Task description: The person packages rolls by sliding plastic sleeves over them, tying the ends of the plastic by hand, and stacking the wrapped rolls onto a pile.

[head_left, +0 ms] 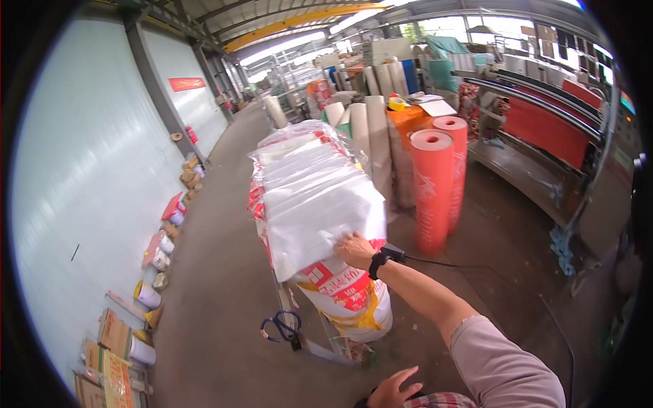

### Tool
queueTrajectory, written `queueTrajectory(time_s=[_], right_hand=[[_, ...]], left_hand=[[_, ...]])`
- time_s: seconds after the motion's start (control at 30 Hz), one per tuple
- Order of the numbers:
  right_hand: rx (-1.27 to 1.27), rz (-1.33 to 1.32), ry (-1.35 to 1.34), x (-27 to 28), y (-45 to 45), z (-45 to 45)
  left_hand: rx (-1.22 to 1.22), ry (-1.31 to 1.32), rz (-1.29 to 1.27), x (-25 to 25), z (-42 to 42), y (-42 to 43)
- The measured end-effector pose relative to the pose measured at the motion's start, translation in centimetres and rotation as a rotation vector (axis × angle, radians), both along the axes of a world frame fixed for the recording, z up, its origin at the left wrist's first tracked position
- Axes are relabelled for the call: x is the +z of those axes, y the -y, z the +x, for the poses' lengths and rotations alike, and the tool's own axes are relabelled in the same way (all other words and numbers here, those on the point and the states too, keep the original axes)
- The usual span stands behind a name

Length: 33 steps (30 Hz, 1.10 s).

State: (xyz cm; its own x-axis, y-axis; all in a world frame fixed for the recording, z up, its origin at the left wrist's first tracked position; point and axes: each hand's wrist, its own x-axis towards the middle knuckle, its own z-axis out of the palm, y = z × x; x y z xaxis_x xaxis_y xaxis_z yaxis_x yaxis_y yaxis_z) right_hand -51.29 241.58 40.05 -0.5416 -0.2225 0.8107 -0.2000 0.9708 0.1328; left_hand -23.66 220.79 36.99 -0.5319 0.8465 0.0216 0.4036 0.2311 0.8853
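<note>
the right hand, near the middle of the frame, lies on the near edge of the white sheeting, fingers slightly bent; whether it pinches the material, i cannot tell. a dark watch circles that wrist, below a short grey sleeve. the left hand, cut by the bottom edge, is released, its fingers loosely parted beside some plaid cloth. the sheeting fills the centre of the frame, smooth and glossy in front, creased in layers toward the back, draped over a bundle wrapped in white and red printed film with yellow tape at its near end. blue-handled scissors sit just left of the bundle's near end. right of centre stand two red rolls; pale rolls stand behind. a machine carrying red material fills the upper right, while pails and cartons line the wall at lower left.
</note>
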Motion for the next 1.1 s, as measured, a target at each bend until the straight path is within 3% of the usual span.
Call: queueTrajectory(time_s=[0.07, 0.1, 0.13, 0.2, 0.27, 0.33, 0.37, 0.43, 0.47, 0.53, 0.57, 0.6, 0.67, 0.73, 0.77, 0.8, 0.87, 0.93, 1.0, 1.07, 1.1], right_hand=[[0.053, 0.041, 0.647, 0.1, -0.8, -1.7], [0.143, -0.099, 0.45, -0.5, -1.3, -2.6], [0.146, -0.098, 0.449, -0.8, -2.4, -3.6], [0.236, -0.734, 0.86, 1.0, -4.1, -3.9], [0.541, -1.082, 1.182, 2.0, -7.0, -6.4], [0.776, -1.366, 1.301, 4.5, -8.4, -7.3], [0.767, -1.365, 1.315, 5.5, -8.9, -8.1], [0.434, -1.068, 0.997, 7.1, -9.7, -9.9], [0.432, -1.061, 1.001, 7.7, -10.2, -10.3], [0.448, -1.219, 0.88, 8.0, -11.3, -10.6], [0.747, -1.514, 0.713, 7.0, -12.8, -11.2], [0.853, -1.746, 0.579, 8.2, -14.4, -10.0], [0.801, -1.696, 0.491, 8.5, -18.7, -7.7], [0.249, -1.145, 0.55, 10.2, -21.9, -2.4], [0.307, -1.087, 0.548, 9.3, -23.7, -0.4], [0.363, -1.031, 0.551, 8.2, -25.1, 1.5], [0.549, -1.082, 0.558, 7.2, -27.4, 5.4], [0.542, -0.892, 0.704, 6.1, -31.6, 9.3], [0.48, -0.965, 0.987, 6.7, -36.4, 14.1], [0.602, -1.26, 1.093, 5.5, -41.6, 18.5], [0.55, -1.48, 1.087, 6.6, -43.3, 20.8]], left_hand=[[-0.001, 0.14, -0.065, 0.6, -1.4, 0.1], [0.104, 0.455, 0.11, -0.3, -1.6, 0.4], [0.107, 0.454, 0.11, -1.3, -3.0, 0.4], [0.189, 0.548, 0.086, -2.7, -5.5, 0.7], [0.152, 0.468, 0.093, -2.1, -8.5, -0.8], [0.112, 0.386, 0.099, 0.4, -12.1, -3.2], [0.146, 0.468, 0.143, 1.8, -13.6, -4.7], [0.183, 0.555, 0.197, 4.6, -16.7, -7.9], [0.278, 0.544, 0.315, 6.2, -18.3, -9.7], [0.468, 0.501, 0.565, 8.3, -21.7, -13.6], [0.563, 0.468, 0.704, 8.7, -23.7, -15.6], [0.636, 0.477, 0.804, 9.2, -25.9, -17.6], [0.75, 0.56, 0.973, 10.0, -30.3, -21.4], [0.8, 0.682, 1.051, 10.0, -34.5, -26.1], [0.81, 0.734, 1.064, 9.4, -36.2, -28.7], [0.625, 0.618, 1.038, 8.0, -37.7, -31.5], [0.684, 0.499, 0.907, 3.9, -39.0, -38.8], [0.437, 0.401, 0.598, 2.1, -34.8, -43.4], [0.185, 0.034, 0.221, 2.0, -28.8, -47.0], [-0.488, 0.061, 0.407, -6.5, -23.6, -50.8], [-0.494, 0.342, 0.16, -7.8, -20.8, -50.9]])
